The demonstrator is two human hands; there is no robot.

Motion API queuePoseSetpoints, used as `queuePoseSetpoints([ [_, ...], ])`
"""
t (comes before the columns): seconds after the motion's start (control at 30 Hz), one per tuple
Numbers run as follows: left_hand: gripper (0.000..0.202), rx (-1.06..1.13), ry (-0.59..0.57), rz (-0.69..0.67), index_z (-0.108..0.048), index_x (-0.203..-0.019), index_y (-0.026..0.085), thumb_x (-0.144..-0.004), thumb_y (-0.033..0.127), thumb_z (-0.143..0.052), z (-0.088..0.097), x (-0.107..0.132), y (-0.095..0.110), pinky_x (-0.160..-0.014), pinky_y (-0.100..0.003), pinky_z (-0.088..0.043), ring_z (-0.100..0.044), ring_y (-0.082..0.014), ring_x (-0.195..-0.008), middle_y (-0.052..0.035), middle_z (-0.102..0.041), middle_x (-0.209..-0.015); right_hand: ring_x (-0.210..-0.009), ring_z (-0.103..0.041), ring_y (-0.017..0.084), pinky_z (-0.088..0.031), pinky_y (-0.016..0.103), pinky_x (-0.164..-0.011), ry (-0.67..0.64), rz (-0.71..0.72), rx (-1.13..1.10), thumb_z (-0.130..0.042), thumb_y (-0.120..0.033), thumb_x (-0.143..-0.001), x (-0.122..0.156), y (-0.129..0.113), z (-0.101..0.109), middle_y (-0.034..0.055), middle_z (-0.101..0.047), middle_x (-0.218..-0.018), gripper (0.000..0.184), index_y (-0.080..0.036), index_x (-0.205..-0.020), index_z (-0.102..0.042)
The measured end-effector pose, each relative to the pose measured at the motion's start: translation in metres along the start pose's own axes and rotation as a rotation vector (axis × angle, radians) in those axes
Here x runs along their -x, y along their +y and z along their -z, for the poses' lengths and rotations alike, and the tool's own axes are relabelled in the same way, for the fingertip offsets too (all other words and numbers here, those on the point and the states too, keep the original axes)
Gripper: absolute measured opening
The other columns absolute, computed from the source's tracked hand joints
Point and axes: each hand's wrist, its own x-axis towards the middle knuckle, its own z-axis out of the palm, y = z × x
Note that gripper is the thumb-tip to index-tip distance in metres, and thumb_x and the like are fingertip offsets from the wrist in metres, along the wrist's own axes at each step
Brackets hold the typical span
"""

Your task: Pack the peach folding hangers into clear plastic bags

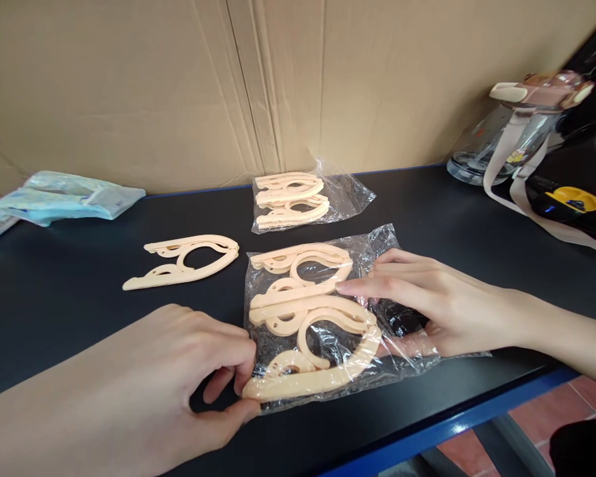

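Note:
A clear plastic bag [273, 341] lies near the table's front edge with several cream folding clothes hangers [328, 291] inside, folded and stacked. At its left edge my left hand [203, 371] is closed, fingers curled and thumb on the lower left corner. My right hand [437, 305] grips the bag's right end, its index fingertip against a hanger. Film overlaps the right thumb; whether those fingers are inside the bag I cannot tell. A loose folded hanger [203, 265] lies beyond my left hand. Farther back rests a second bag of hangers [293, 199].
A light-blue soft packet [74, 195] lies at the back left. A clear bottle [516, 132] with a pink lid and a strap stands at the back right, beside a black object with a yellow part [573, 199]. A cardboard wall [153, 86] rises behind the black table [40, 285].

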Motion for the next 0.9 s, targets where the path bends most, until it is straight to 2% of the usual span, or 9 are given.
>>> queuePoseSetpoints([
  [0.2, 0.028, 0.066, -0.008, -0.035, -0.049, -0.056, 0.024, -0.080, 0.028, -0.063, -0.001, 0.003, -0.002, -0.038, -0.022, -0.028, -0.046, -0.0069, -0.040, 0.0099, -0.056, -0.050, -0.102, -0.064, 0.018, -0.047, 0.032, -0.091, 0.010, 0.009, 0.012, -0.061, -0.032, -0.097, 0.000, 0.000, -0.001, 0.0069, -0.071, -0.104, 0.056, -0.014, -0.147, -0.042],
  [0.37, 0.033, 0.156, -0.028, 0.107, -0.054, -0.054, 0.023, -0.081, 0.036, -0.068, 0.011, 0.009, 0.007, -0.040, -0.019, -0.031, -0.046, -0.0061, -0.041, 0.0102, -0.055, -0.051, -0.097, -0.063, 0.017, -0.047, 0.031, -0.091, 0.013, 0.000, -0.006, -0.065, -0.031, -0.095, 0.002, 0.000, 0.002, 0.0046, -0.070, -0.103, 0.062, -0.017, -0.150, -0.039],
  [0.5, 0.042, -0.004, 0.213, 0.159, -0.063, -0.065, 0.024, -0.092, 0.055, -0.054, 0.029, 0.006, -0.010, -0.047, -0.018, -0.036, -0.047, -0.0083, -0.044, 0.0086, -0.053, -0.051, -0.089, -0.064, 0.016, -0.048, 0.031, -0.088, 0.027, -0.086, -0.063, -0.069, -0.032, -0.092, 0.004, 0.003, 0.010, 0.0006, -0.071, -0.103, 0.074, -0.026, -0.155, -0.032],
  [0.57, 0.045, -0.293, 0.439, 0.199, -0.068, -0.086, 0.025, -0.089, 0.067, -0.051, 0.037, 0.003, -0.030, -0.054, -0.019, -0.039, -0.057, -0.0106, -0.055, 0.0073, -0.065, -0.069, -0.087, -0.065, 0.015, -0.049, 0.031, -0.088, 0.052, -0.120, -0.058, -0.068, -0.033, -0.093, 0.005, 0.006, 0.015, -0.0009, -0.071, -0.099, 0.073, -0.028, -0.156, -0.032],
  [0.6, 0.051, -0.401, 0.487, 0.227, -0.067, -0.097, 0.026, -0.087, 0.072, -0.049, 0.040, 0.002, -0.042, -0.060, -0.022, -0.043, -0.063, -0.0143, -0.068, 0.0050, -0.069, -0.086, -0.086, -0.066, 0.015, -0.049, 0.031, -0.089, 0.068, -0.131, -0.042, -0.067, -0.032, -0.093, 0.005, 0.008, 0.016, -0.0015, -0.071, -0.097, 0.070, -0.028, -0.155, -0.034],
  [0.67, 0.064, -0.430, 0.404, 0.251, -0.061, -0.124, 0.028, -0.084, 0.077, -0.049, 0.044, 0.003, -0.064, -0.082, -0.034, -0.050, -0.067, -0.0245, -0.097, -0.0001, -0.068, -0.118, -0.085, -0.067, 0.015, -0.048, 0.031, -0.088, 0.099, -0.162, 0.011, -0.065, -0.029, -0.095, 0.006, 0.012, 0.019, -0.0022, -0.072, -0.093, 0.063, -0.027, -0.152, -0.039],
  [0.73, 0.080, -0.386, 0.295, 0.290, -0.047, -0.144, 0.029, -0.080, 0.078, -0.054, 0.046, 0.006, -0.082, -0.102, -0.047, -0.045, -0.059, -0.0329, -0.123, -0.0042, -0.058, -0.141, -0.083, -0.068, 0.015, -0.049, 0.031, -0.084, 0.126, -0.223, 0.056, -0.061, -0.026, -0.096, 0.006, 0.014, 0.020, -0.0020, -0.073, -0.089, 0.055, -0.025, -0.149, -0.044],
  [0.83, 0.094, -0.293, 0.163, 0.391, -0.034, -0.154, 0.026, -0.077, 0.074, -0.060, 0.047, 0.011, -0.096, -0.112, -0.054, -0.036, -0.049, -0.0371, -0.136, -0.0076, -0.044, -0.157, -0.073, -0.068, 0.016, -0.050, 0.031, -0.074, 0.131, -0.358, 0.031, -0.055, -0.027, -0.098, 0.005, 0.014, 0.020, -0.0013, -0.074, -0.083, 0.047, -0.021, -0.144, -0.048],
  [0.9, 0.095, -0.224, 0.109, 0.459, -0.032, -0.156, 0.025, -0.078, 0.072, -0.060, 0.047, 0.012, -0.098, -0.112, -0.054, -0.037, -0.050, -0.0372, -0.135, -0.0081, -0.045, -0.157, -0.065, -0.065, 0.015, -0.050, 0.030, -0.067, 0.125, -0.446, -0.079, -0.051, -0.031, -0.100, 0.003, 0.013, 0.020, -0.0008, -0.075, -0.080, 0.044, -0.019, -0.142, -0.048],
])
